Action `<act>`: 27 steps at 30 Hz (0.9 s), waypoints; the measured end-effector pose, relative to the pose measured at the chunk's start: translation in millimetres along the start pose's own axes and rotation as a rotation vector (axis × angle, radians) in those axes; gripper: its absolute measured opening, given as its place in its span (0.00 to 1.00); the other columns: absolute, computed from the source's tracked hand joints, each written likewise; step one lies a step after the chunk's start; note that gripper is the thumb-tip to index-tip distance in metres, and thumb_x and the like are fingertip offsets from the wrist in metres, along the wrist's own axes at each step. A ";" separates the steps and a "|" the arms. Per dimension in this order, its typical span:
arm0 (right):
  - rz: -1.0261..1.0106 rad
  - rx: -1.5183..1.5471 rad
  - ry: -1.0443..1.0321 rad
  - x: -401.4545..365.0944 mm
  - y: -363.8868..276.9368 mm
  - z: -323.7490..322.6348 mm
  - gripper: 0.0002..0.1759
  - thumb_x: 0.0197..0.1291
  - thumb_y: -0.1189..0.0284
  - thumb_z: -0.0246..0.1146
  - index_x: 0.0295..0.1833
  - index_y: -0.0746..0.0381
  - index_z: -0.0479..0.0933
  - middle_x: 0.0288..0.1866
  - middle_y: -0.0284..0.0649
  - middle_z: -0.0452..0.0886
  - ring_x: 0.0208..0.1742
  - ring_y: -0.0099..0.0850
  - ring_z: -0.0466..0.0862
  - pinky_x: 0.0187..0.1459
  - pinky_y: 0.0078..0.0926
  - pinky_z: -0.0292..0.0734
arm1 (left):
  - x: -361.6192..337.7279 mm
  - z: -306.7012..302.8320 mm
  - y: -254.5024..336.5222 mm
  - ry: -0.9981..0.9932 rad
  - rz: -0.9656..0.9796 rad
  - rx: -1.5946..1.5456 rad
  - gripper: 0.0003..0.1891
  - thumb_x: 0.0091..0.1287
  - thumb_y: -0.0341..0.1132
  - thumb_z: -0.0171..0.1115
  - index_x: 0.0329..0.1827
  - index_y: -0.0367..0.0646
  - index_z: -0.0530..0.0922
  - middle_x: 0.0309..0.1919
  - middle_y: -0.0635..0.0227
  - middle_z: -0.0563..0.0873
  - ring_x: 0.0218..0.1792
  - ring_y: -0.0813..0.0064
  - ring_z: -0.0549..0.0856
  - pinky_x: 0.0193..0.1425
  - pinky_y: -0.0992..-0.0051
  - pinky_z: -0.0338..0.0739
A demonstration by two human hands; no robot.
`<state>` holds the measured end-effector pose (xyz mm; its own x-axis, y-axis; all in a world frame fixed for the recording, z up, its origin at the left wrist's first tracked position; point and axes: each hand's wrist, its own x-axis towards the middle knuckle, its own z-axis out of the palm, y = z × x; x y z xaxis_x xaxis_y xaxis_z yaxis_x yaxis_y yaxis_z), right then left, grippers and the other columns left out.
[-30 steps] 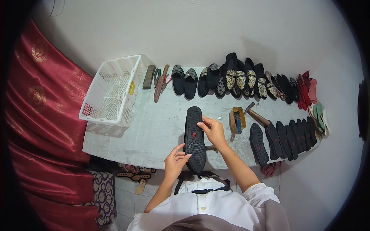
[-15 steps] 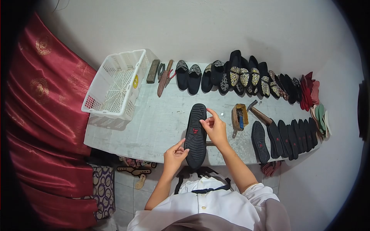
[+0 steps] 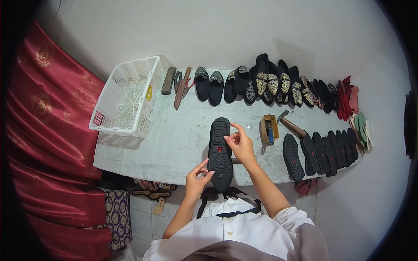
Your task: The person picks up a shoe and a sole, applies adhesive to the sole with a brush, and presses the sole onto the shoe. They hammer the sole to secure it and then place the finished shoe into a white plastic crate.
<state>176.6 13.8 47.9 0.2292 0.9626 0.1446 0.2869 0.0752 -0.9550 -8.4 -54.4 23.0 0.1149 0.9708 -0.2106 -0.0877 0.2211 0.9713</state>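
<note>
A black shoe point(image 3: 220, 156) is held over the front of the table with its ribbed sole turned up and a red mark at its middle. My right hand point(image 3: 240, 144) grips its right edge, the thumb on the sole. At the left edge, lower down, my left hand point(image 3: 198, 179) holds the shoe with thumb and fingertips. The shoe's upper side is hidden from view.
A white plastic basket point(image 3: 149, 114) stands on the table's left. Behind are a sharpening block point(image 3: 169, 81), pliers point(image 3: 187, 88) and several decorated shoes point(image 3: 215, 89). To the right lie a small box point(image 3: 263, 130), a hammer point(image 3: 292, 126) and several black soles point(image 3: 293, 158).
The view has shifted slightly. Both hands keep their hold on the shoe, and its sole still faces up. Nothing else has visibly moved.
</note>
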 end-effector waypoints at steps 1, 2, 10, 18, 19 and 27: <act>-0.028 -0.048 0.020 -0.4 0.6 0.2 0.26 0.53 0.74 0.67 0.59 0.60 0.68 0.33 0.38 0.75 0.25 0.20 0.76 0.29 0.17 0.74 | 0.7 -0.1 -3.0 0.003 0.022 0.019 0.26 0.53 0.20 0.67 0.57 0.45 0.77 0.35 0.74 0.72 0.37 0.85 0.73 0.41 0.86 0.72; -0.057 -0.095 0.039 -1.4 1.2 0.7 0.26 0.53 0.73 0.67 0.59 0.60 0.68 0.36 0.39 0.74 0.24 0.21 0.76 0.29 0.17 0.74 | 2.1 -0.4 -6.9 0.007 0.045 0.038 0.26 0.53 0.20 0.67 0.57 0.44 0.77 0.36 0.73 0.72 0.38 0.85 0.73 0.42 0.86 0.72; -0.008 -0.176 0.020 -4.2 5.2 0.6 0.28 0.55 0.70 0.65 0.61 0.61 0.66 0.46 0.46 0.69 0.41 0.30 0.75 0.39 0.24 0.74 | 2.5 8.7 -1.9 -0.081 -0.106 -0.313 0.37 0.57 0.17 0.59 0.70 0.49 0.58 0.50 0.65 0.68 0.47 0.78 0.78 0.45 0.83 0.76; -0.362 -0.385 0.050 1.9 13.6 11.3 0.29 0.61 0.71 0.58 0.68 0.60 0.61 0.58 0.48 0.68 0.56 0.40 0.71 0.52 0.32 0.71 | 11.0 11.2 -21.4 -0.241 0.003 -0.067 0.35 0.68 0.23 0.46 0.75 0.54 0.43 0.62 0.64 0.65 0.55 0.75 0.74 0.54 0.78 0.74; -0.357 -0.345 0.036 2.4 13.1 11.3 0.29 0.61 0.71 0.58 0.67 0.61 0.61 0.59 0.49 0.68 0.57 0.40 0.71 0.53 0.32 0.71 | 11.2 10.6 -20.9 -0.246 -0.012 -0.039 0.34 0.69 0.24 0.45 0.75 0.54 0.43 0.64 0.65 0.63 0.57 0.74 0.73 0.56 0.76 0.73; -0.324 -0.236 0.007 -0.8 12.3 13.1 0.28 0.60 0.73 0.58 0.67 0.61 0.62 0.60 0.48 0.67 0.56 0.39 0.72 0.52 0.29 0.72 | 11.0 8.2 -20.5 -0.280 -0.045 -0.125 0.32 0.71 0.26 0.44 0.75 0.55 0.44 0.67 0.66 0.59 0.60 0.76 0.70 0.57 0.76 0.72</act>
<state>167.7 17.4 32.6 0.0976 0.8970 0.4311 0.5511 0.3119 -0.7740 2.8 -49.1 1.6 0.3881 0.9002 -0.1974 -0.1954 0.2897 0.9370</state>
